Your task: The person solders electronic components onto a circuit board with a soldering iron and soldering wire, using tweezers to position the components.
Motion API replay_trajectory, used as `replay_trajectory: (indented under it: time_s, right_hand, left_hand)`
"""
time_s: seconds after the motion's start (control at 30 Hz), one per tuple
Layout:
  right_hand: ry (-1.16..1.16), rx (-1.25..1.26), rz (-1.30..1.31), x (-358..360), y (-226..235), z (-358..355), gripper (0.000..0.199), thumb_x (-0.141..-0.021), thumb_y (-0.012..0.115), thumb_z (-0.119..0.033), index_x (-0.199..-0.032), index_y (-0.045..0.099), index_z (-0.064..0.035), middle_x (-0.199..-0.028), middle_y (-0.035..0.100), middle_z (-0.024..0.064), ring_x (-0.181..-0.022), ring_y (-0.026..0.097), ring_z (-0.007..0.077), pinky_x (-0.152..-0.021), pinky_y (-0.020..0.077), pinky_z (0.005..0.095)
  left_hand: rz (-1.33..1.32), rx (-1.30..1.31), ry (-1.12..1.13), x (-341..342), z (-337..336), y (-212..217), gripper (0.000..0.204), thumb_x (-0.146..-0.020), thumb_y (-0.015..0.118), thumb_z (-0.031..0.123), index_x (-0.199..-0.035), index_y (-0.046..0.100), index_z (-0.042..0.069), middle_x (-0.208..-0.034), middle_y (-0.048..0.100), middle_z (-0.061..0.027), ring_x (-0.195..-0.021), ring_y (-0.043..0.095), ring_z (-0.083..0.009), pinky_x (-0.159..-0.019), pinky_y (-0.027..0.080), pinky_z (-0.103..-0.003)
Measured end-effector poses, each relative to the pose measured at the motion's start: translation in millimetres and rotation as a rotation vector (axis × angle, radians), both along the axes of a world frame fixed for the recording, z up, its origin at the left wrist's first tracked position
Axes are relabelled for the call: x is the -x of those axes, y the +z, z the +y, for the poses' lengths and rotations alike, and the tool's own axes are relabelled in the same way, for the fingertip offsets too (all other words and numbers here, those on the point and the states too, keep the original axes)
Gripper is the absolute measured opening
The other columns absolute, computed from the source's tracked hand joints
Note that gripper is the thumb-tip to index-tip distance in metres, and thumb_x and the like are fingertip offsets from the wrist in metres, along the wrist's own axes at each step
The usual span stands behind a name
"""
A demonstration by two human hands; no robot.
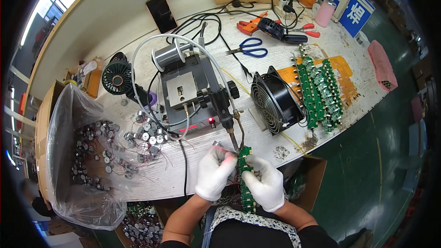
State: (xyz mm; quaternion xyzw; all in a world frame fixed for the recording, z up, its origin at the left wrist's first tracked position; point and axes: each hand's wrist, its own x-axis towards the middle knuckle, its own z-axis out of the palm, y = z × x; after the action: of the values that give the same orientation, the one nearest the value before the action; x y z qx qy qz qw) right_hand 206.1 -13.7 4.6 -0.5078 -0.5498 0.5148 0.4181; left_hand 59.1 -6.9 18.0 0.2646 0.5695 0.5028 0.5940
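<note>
My right hand (265, 183), in a white glove, grips a long green circuit board strip (247, 197) between thumb and fingers. The strip stands out from the bench's front edge, its far end just under the tip of a stand-mounted soldering iron (223, 112). My left hand (214, 173), also gloved in white, is pinched closed beside the strip's far end. A small silver motor (217, 143) shows at its fingertips, and a reddish glow falls on the glove. The glove hides any wire in this pinch. A thin brass feed tube (242, 131) points down next to the iron tip.
A grey soldering machine (195, 128) with a solder spool (171, 57) stands ahead. Right of it are a black fan (275, 103) and finished-looking green board strips (319, 94). At left, a plastic-lined box (87, 206) holds several motors. Blue-handled scissors (252, 48) lie behind.
</note>
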Motion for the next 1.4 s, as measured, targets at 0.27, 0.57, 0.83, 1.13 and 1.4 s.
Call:
replay_trajectory:
  time_s: [0.27, 0.57, 0.83, 1.13, 1.4]
  right_hand:
    - [0.006, 0.063, 0.064, -2, 2, -1, 0.031, -0.08, 0.065, -0.003, -0.11, 0.06, 0.0042, -0.09, 0.069, 0.0131, -0.072, 0.066, 0.0116, -0.065, 0.0533, 0.0253]
    - [0.009, 0.012, 0.048, -4, 1, -3, 0.031, -0.08, 0.066, -0.002, -0.11, 0.06, 0.0037, -0.086, 0.069, 0.0118, -0.068, 0.065, 0.0108, -0.063, 0.0525, 0.0249]
    - [0.035, 0.063, 0.036, -4, 13, -3, 0.032, -0.078, 0.065, 0.004, -0.11, 0.059, 0.0067, -0.091, 0.067, 0.0084, -0.072, 0.059, 0.0064, -0.066, 0.0503, 0.0212]
    - [0.044, -0.266, -0.135, -7, 8, -4, 0.032, -0.077, 0.069, 0.0, -0.107, 0.06, -0.0002, -0.088, 0.067, 0.014, -0.067, 0.066, 0.0207, -0.061, 0.0523, 0.0289]
    - [0.053, -0.253, -0.116, -7, 6, -2, 0.032, -0.076, 0.069, 0.0, -0.107, 0.061, -0.0021, -0.092, 0.067, 0.0143, -0.069, 0.066, 0.0217, -0.061, 0.0521, 0.0294]
  left_hand:
    - [-0.013, 0.014, -0.046, 2, -2, -4, 0.013, -0.087, 0.06, 0.011, -0.086, 0.052, 0.0, -0.066, 0.056, -0.002, -0.054, 0.05, -0.0076, -0.051, 0.041, -0.022]
    - [0.015, 0.006, -0.013, -2, -1, 0, 0.013, -0.088, 0.059, 0.011, -0.086, 0.052, 0.001, -0.064, 0.055, -0.0016, -0.053, 0.049, -0.0072, -0.05, 0.04, -0.022]
    - [-0.008, 0.001, 0.03, -5, -3, -1, 0.011, -0.088, 0.057, 0.01, -0.087, 0.052, 0.001, -0.066, 0.055, -0.0014, -0.053, 0.049, -0.0071, -0.05, 0.04, -0.022]
    - [-0.019, -0.022, 0.035, -6, -4, 0, 0.011, -0.088, 0.06, 0.008, -0.086, 0.052, 0.0, -0.068, 0.056, -0.0013, -0.054, 0.05, -0.0066, -0.051, 0.041, -0.022]
    - [0.071, -0.04, 0.021, -4, -3, -4, 0.01, -0.086, 0.06, 0.007, -0.084, 0.053, 0.0, -0.069, 0.056, -0.0007, -0.056, 0.049, -0.0061, -0.052, 0.042, -0.022]
